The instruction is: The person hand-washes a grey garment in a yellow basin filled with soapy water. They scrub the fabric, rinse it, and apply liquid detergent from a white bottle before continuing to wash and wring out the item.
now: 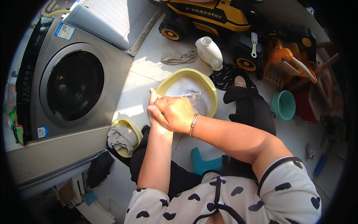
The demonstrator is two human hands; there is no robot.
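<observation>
Above the near left rim of a yellow plastic basin, my two hands are pressed together, wet with suds. My right hand, a bracelet at its wrist, folds over my left hand, covering much of its palm; some left fingers show beyond it. No cloth is visible between them. White foam fills the basin, and a greyish wet cloth lies partly in it. A white plastic bottle without a cap leans beyond the basin, beside a crumpled grey cloth on the tiles.
A front-loading washing machine stands at left. Near my left knee, a smaller yellow basin holds grey cloth. A ride-on toy excavator with a scrub brush on it stands ahead; a teal bucket is at right.
</observation>
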